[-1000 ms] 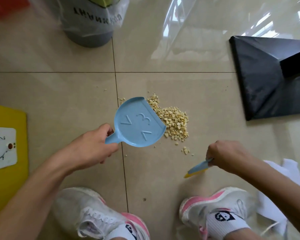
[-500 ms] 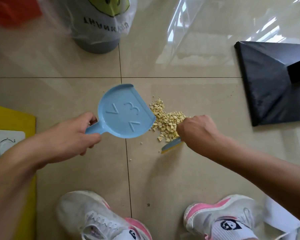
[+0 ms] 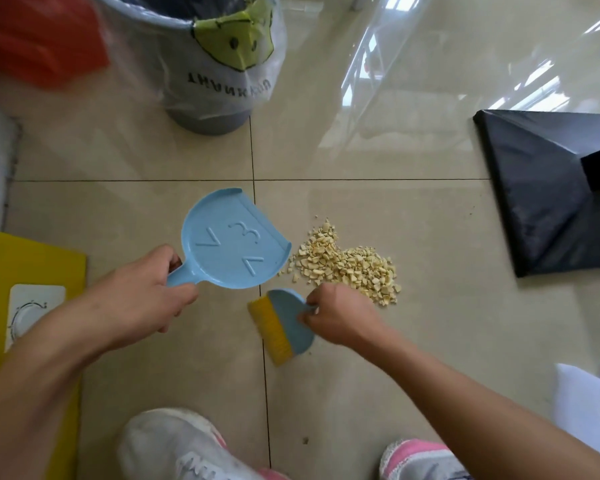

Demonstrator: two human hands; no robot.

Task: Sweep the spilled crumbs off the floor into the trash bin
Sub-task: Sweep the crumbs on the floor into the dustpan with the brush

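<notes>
Blue plastic fills my left hand (image 3: 137, 299): my fingers are wrapped tight around the handle of the dustpan (image 3: 234, 239), whose open lip faces the crumbs (image 3: 343, 263) at about 3 o'clock and stands just beside the pile's near edge. Half a second ago my right hand (image 3: 340, 318) was in among the crumbs with the brush nearly edge-on; now it has drawn back toward 6 o'clock of the pile, and the brush (image 3: 283, 323) shows its broad blue back and yellow bristles, lying below the pan. My right fingers pinch the brush's short grip, which they hide almost entirely. The pile looks wider, spread toward 3 o'clock. The trash bin (image 3: 208, 81), lined with a clear bag, stands at 12 o'clock, well apart from the crumbs, its rim cut off by the top edge. My shoes (image 3: 174, 445) are cropped at the bottom.
</notes>
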